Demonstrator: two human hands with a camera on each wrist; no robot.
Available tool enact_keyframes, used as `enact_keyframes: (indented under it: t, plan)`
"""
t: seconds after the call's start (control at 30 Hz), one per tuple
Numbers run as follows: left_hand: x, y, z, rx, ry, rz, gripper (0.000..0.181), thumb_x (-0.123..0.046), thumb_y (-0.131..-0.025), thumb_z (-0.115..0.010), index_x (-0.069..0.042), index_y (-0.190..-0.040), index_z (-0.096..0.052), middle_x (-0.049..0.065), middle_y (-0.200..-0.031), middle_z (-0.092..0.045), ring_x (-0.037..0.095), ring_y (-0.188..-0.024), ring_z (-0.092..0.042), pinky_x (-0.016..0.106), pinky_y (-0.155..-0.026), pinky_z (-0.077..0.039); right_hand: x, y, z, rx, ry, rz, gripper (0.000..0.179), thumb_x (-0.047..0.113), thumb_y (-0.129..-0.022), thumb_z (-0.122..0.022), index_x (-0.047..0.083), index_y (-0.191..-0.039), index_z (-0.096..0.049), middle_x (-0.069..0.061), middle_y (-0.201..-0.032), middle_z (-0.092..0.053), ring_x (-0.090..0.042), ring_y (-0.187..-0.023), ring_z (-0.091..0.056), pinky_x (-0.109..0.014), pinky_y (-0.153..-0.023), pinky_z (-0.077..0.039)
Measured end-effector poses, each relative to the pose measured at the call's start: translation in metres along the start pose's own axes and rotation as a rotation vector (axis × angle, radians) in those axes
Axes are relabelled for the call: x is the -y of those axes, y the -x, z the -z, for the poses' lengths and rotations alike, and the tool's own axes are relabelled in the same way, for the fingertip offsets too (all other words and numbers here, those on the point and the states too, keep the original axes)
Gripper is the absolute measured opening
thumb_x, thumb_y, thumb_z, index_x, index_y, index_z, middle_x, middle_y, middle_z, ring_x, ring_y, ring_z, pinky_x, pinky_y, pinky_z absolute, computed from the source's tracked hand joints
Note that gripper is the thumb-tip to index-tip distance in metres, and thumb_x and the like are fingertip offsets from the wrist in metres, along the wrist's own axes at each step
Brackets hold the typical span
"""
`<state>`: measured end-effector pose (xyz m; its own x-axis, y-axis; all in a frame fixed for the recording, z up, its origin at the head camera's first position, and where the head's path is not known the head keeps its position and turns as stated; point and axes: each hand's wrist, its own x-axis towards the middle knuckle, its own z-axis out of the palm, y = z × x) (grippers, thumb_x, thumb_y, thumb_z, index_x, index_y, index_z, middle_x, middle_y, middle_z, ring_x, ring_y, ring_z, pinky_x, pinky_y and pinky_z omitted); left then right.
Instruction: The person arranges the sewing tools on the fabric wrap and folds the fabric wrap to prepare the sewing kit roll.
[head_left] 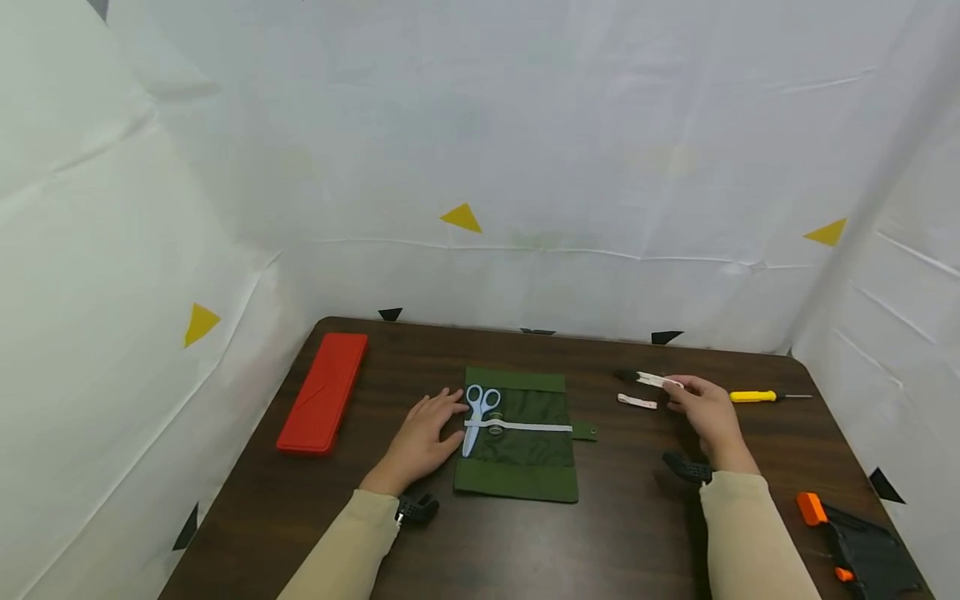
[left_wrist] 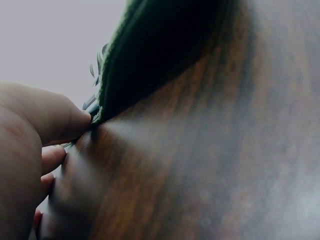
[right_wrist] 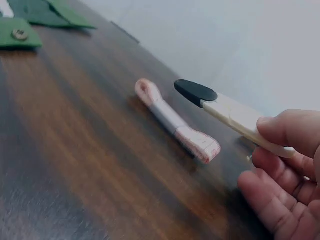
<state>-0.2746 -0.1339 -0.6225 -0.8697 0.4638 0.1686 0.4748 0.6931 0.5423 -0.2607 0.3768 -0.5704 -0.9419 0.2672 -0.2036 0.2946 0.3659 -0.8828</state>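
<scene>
My right hand (head_left: 705,412) pinches white thread snips (right_wrist: 235,115) with a black tip cover between thumb and fingers, held over the table at the right. Just below them lies a folded white-and-pink measuring tape (right_wrist: 172,120), bound with a pale band. Against the left edge of a flat green fabric roll (head_left: 525,483) rests my left hand (head_left: 426,433), fingers spread loosely and thumb at the edge. Light-blue scissors (head_left: 475,412) and a small round item (head_left: 496,422) sit under the roll's white elastic strap (head_left: 540,427).
A red case (head_left: 322,396) lies at the table's left. Right of my right hand is a yellow-handled screwdriver (head_left: 753,397). A black-and-orange clamp-like tool (head_left: 870,546) lies at the near right edge. White sheeting (head_left: 555,150) walls the table (head_left: 615,525) at back and sides.
</scene>
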Motion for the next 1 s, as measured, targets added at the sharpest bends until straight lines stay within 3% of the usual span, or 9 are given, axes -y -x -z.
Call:
enact_keyframes:
  t: [0.13, 0.27, 0.37, 0.47, 0.57, 0.67, 0.73, 0.83, 1.0]
  plan:
    - [-0.003, -0.006, -0.001, 0.001, 0.007, 0.001, 0.046, -0.033, -0.108, -0.069, -0.018, -0.15, -0.063, 0.001, -0.174, -0.045, 0.025, -0.167, -0.032, 0.057, -0.138, -0.02, 0.003, -0.004, 0.006, 0.0, -0.141, -0.027, 0.069, 0.051, -0.104, -0.07, 0.002, -0.152, -0.059, -0.001, -0.136, -0.063, 0.003, -0.102, -0.067, -0.015, -0.09, -0.062]
    - [-0.003, -0.005, -0.005, -0.002, 0.006, 0.008, 0.046, -0.033, -0.106, -0.071, -0.019, -0.15, -0.064, 0.0, -0.173, -0.046, 0.025, -0.167, -0.033, 0.056, -0.138, -0.021, 0.0, 0.001, 0.004, -0.037, -0.298, -0.006, 0.055, 0.044, -0.104, -0.073, 0.007, -0.144, -0.063, 0.012, -0.118, -0.067, -0.001, -0.104, -0.07, -0.015, -0.09, -0.062]
    - [-0.001, -0.002, -0.005, 0.004, -0.002, 0.009, 0.046, -0.032, -0.106, -0.071, -0.02, -0.149, -0.064, 0.0, -0.173, -0.046, 0.025, -0.166, -0.034, 0.055, -0.138, -0.021, 0.007, 0.014, -0.009, -0.091, -0.459, 0.103, 0.041, 0.032, -0.104, -0.075, 0.007, -0.135, -0.066, 0.01, -0.112, -0.072, -0.004, -0.101, -0.075, -0.016, -0.089, -0.063]
    - [-0.002, -0.001, -0.002, 0.003, -0.003, 0.005, 0.046, -0.031, -0.106, -0.072, -0.019, -0.149, -0.064, 0.001, -0.173, -0.046, 0.025, -0.166, -0.034, 0.056, -0.138, -0.021, 0.029, 0.026, -0.025, -0.066, -0.589, 0.247, 0.038, 0.021, -0.105, -0.074, -0.001, -0.134, -0.063, 0.004, -0.112, -0.073, -0.008, -0.098, -0.077, -0.02, -0.088, -0.065]
    - [-0.002, -0.001, 0.001, -0.003, -0.004, 0.002, 0.046, -0.031, -0.106, -0.072, -0.018, -0.15, -0.064, 0.002, -0.173, -0.047, 0.026, -0.166, -0.034, 0.057, -0.138, -0.021, 0.05, 0.033, -0.042, 0.054, -0.617, 0.338, 0.04, 0.02, -0.109, -0.069, -0.006, -0.136, -0.056, 0.0, -0.114, -0.072, -0.01, -0.099, -0.078, -0.027, -0.088, -0.067]
    - [-0.002, 0.002, 0.001, 0.005, -0.008, 0.005, 0.046, -0.032, -0.106, -0.071, -0.018, -0.15, -0.064, 0.003, -0.173, -0.046, 0.027, -0.166, -0.034, 0.057, -0.138, -0.021, 0.06, 0.038, -0.065, 0.171, -0.62, 0.377, 0.039, 0.021, -0.112, -0.062, -0.006, -0.137, -0.051, -0.002, -0.116, -0.071, -0.013, -0.099, -0.08, -0.032, -0.089, -0.068]
    - [-0.001, 0.004, 0.001, 0.016, -0.009, 0.004, 0.046, -0.033, -0.107, -0.07, -0.019, -0.151, -0.063, 0.003, -0.174, -0.045, 0.027, -0.167, -0.033, 0.058, -0.138, -0.021, 0.062, 0.041, -0.084, 0.201, -0.624, 0.385, 0.037, 0.022, -0.114, -0.059, -0.005, -0.137, -0.05, -0.003, -0.114, -0.073, -0.015, -0.097, -0.081, -0.034, -0.088, -0.069]
    - [0.001, 0.004, 0.003, 0.015, -0.007, 0.002, 0.046, -0.034, -0.108, -0.069, -0.019, -0.151, -0.062, 0.001, -0.174, -0.044, 0.026, -0.167, -0.032, 0.057, -0.138, -0.02, 0.064, 0.044, -0.115, 0.205, -0.635, 0.368, 0.041, 0.022, -0.115, -0.057, -0.006, -0.142, -0.046, -0.005, -0.11, -0.073, -0.016, -0.092, -0.081, -0.036, -0.085, -0.069]
    - [0.001, 0.005, 0.004, -0.026, -0.001, 0.002, 0.045, -0.029, -0.105, -0.072, -0.018, -0.148, -0.065, 0.003, -0.172, -0.048, 0.027, -0.166, -0.035, 0.058, -0.137, -0.022, 0.064, 0.046, -0.162, 0.266, -0.527, 0.284, 0.052, 0.018, -0.116, -0.055, -0.001, -0.16, -0.035, -0.009, -0.107, -0.066, -0.019, -0.089, -0.08, -0.039, -0.083, -0.07]
